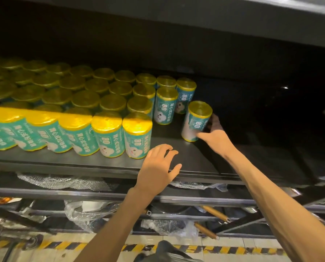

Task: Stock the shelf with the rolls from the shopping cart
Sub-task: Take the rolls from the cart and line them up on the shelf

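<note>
I see my right hand (215, 136) wrapped around one teal-labelled cylindrical roll with a yellow foil top (196, 121), thumb on its lower front and fingers curled behind it; the roll is tilted slightly and its base meets the dark metal shelf (176, 167) just right of the stocked rows, apart from its nearest neighbour. My left hand (159, 167) holds nothing: its fingers are loosely bent, fingertips touching the shelf near the front edge, thumb lying along that edge. The shelf carries the standing rolls of the same kind (82, 103), packed upright in several rows from its left end toward the middle, the front row (69, 133) lined along the front edge (its labels read "80"). The right part of the shelf is bare dark metal. Below, a lower shelf (82, 191) holds crumpled clear plastic wrap (63, 182), and under that I can make out wooden handles (213, 212). A yellow-and-black striped floor line (63, 244) runs along the bottom.
</note>
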